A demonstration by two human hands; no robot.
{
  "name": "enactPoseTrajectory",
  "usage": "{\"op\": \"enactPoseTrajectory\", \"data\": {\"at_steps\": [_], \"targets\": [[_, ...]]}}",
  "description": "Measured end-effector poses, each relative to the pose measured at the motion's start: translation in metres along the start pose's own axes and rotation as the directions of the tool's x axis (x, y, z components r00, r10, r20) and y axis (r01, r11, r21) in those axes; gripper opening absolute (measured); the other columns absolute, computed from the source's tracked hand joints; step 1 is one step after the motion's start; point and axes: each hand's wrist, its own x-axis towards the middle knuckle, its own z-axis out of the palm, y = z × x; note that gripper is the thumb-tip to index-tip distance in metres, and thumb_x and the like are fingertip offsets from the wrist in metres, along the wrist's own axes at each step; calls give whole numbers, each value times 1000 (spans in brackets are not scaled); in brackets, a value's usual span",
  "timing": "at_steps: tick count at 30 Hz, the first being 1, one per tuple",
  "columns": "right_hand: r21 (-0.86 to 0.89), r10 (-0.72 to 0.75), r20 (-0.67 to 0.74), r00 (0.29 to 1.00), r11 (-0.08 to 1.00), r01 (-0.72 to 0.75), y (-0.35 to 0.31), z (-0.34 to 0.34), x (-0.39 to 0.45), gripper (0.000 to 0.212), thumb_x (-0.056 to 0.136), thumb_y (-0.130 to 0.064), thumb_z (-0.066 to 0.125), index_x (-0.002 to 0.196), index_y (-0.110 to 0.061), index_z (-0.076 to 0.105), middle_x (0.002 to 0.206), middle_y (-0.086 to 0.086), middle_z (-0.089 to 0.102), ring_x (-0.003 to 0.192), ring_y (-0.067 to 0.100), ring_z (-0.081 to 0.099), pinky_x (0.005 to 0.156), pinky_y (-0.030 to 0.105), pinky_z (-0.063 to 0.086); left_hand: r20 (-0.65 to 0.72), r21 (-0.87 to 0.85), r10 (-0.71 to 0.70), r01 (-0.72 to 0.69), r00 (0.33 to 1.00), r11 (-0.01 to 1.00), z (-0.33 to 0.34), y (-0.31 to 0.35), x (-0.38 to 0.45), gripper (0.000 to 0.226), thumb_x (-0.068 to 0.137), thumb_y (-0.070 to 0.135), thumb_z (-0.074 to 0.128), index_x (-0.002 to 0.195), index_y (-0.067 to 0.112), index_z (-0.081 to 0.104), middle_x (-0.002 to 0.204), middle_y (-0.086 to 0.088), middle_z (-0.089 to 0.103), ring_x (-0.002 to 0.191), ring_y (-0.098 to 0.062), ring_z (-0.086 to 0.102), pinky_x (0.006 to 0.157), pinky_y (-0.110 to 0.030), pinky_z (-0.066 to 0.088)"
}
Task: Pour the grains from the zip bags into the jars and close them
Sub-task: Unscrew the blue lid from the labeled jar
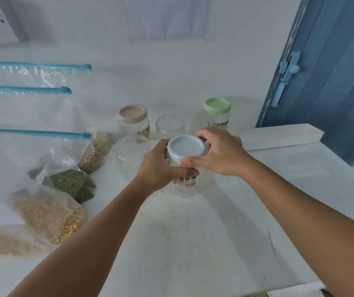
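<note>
Zip bags of grain (49,213) lie at the left of the white counter (193,243); four more jars (134,121) crowd behind. At centre, left hand (159,168) grips a clear jar (184,183), right hand (221,153) clasping its pale blue lid (185,147)

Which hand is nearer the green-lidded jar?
Right. The right hand sits just in front of the green-lidded jar; the left hand is farther, left of the blue-lidded jar.
</note>
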Motion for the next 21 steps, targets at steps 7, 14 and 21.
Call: {"op": "enactPoseTrajectory", "data": {"at_steps": [7, 14, 21], "targets": [[-197, 2, 115, 993, 980, 20, -13, -12, 0, 98, 55, -108, 42, 113, -31, 57, 108, -12, 55, 110, 19, 51, 95, 45, 36, -12, 21, 10, -10, 1000, 1000, 3, 4, -10, 94, 52, 46, 103, 133, 34, 57, 116, 17, 70, 106, 2, 66, 81, -21, 59], [-433, 21, 96, 995, 901, 23, -42, -13, 6, 79, 70, -98, 48, 82, -20, 43, 96, -2, 51, 100, 28, 46, 100, 53, 37, -34, 9, -12, 12, 999, 1000, 6, 4, -13, 85, 56, 41, 102, 129, 33, 59, 110, 16, 72, 99, 1, 68, 70, -16, 56], [-460, -130, 115, 985, 872, 169, -28, -18, 14, 72, 70, -96, 48, 77, -24, 46, 85, -9, 49, 94, 22, 49, 95, 48, 33, -17, -52, -25, 24, 1000, 998, 6, 2, -12, 84, 56, 31, 104, 129, 31, 62, 113, 11, 75, 105, -5, 70, 78, -27, 62]]}}
